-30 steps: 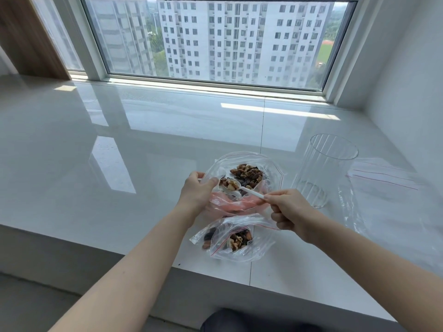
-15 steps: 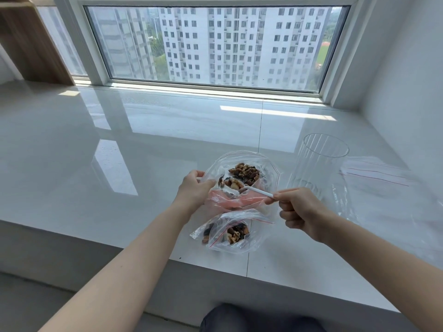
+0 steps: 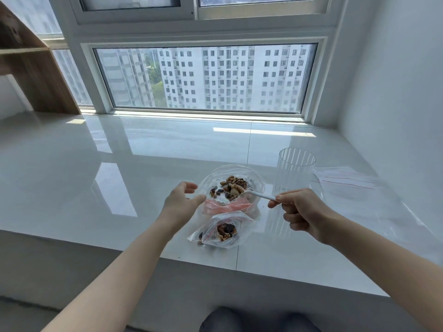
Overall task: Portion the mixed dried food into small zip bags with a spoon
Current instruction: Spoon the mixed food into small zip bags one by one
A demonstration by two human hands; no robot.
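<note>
left hand letting go, spoon lifting a fresh load

head view: the left hand (image 3: 178, 202) is now hanging released at 9 o'clock of the big bag (image 3: 231, 185); the right hand (image 3: 302, 213) is gripping the spoon (image 3: 251, 193), loaded with mix, while the filled small bag (image 3: 221, 231) is lying at 6 o'clock, so another bag is needing opening.

Ribbed clear cup (image 3: 296, 171), wooden shelf (image 3: 31, 68), window (image 3: 206, 77).

On the sill (image 3: 119, 183), near its front edge and right of centre, a bowl (image 3: 257, 182) holds mixed food (image 3: 233, 184). A small bag (image 3: 221, 232) with food in it lies just before the bowl, closer to the front edge. A cup (image 3: 296, 171) stands upright just right of the bowl. Flat bags (image 3: 347, 185) lie right of the cup, near the right wall.
</note>
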